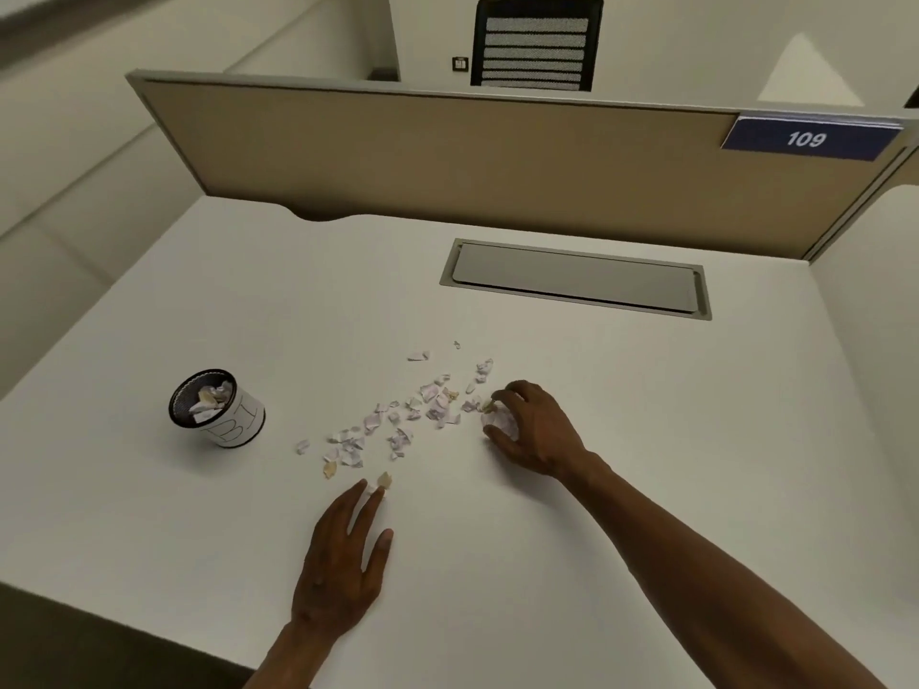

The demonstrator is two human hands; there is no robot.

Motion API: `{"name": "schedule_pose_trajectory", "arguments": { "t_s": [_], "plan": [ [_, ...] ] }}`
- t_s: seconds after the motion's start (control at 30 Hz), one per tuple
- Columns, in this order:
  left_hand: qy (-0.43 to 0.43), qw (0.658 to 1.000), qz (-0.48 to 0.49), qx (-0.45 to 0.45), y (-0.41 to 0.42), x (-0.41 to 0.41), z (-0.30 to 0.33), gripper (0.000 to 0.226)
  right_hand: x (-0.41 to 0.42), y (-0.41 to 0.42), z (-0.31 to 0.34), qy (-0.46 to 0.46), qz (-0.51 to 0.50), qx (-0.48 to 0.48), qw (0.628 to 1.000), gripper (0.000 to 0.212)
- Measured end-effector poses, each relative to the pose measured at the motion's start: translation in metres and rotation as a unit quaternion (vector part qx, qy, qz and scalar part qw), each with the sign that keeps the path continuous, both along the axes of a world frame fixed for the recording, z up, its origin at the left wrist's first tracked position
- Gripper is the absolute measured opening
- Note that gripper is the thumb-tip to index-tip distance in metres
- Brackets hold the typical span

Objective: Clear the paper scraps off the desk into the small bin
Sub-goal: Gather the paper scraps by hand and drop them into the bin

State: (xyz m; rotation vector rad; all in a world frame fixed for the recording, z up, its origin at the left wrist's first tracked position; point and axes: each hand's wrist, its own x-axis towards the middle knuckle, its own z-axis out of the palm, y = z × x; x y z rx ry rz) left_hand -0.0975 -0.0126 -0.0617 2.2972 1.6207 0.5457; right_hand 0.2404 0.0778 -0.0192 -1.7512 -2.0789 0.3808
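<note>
Several small torn paper scraps lie scattered in a band across the middle of the white desk. A small black mesh bin with a white paper label stands at the left, with some scraps inside it. My right hand sits at the right end of the band, its fingers curled round a bunch of crumpled white scraps. My left hand lies flat on the desk with straight fingers, its fingertips touching a tan scrap at the near edge of the scatter.
A grey cable-tray lid is set into the desk behind the scraps. A tan partition with a blue "109" tag closes the far side. A black chair stands beyond it. The desk's front edge runs at lower left.
</note>
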Motion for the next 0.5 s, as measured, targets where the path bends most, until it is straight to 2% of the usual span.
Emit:
{"name": "schedule_pose_trajectory", "arguments": {
  "t_s": [0.1, 0.23, 0.43, 0.5],
  "plan": [
    [0.002, 1.000, -0.005, -0.001, -0.001, 0.001, 0.002, 0.056, -0.011, -0.002, -0.003, -0.034, 0.034, -0.005, 0.999, 0.060],
    [-0.005, 1.000, -0.009, -0.008, -0.002, 0.004, 0.007, 0.055, -0.015, -0.006, -0.010, -0.066, 0.053, 0.008, 0.996, 0.051],
    [-0.051, 0.998, -0.030, -0.004, -0.005, 0.034, 0.020, 0.053, 0.004, -0.026, -0.019, -0.045, -0.001, 0.055, 0.997, 0.037],
    [-0.062, 0.997, -0.041, -0.003, 0.001, 0.053, 0.026, 0.053, 0.012, -0.033, -0.018, 0.006, -0.034, 0.066, 0.997, 0.039]
  ]
}}
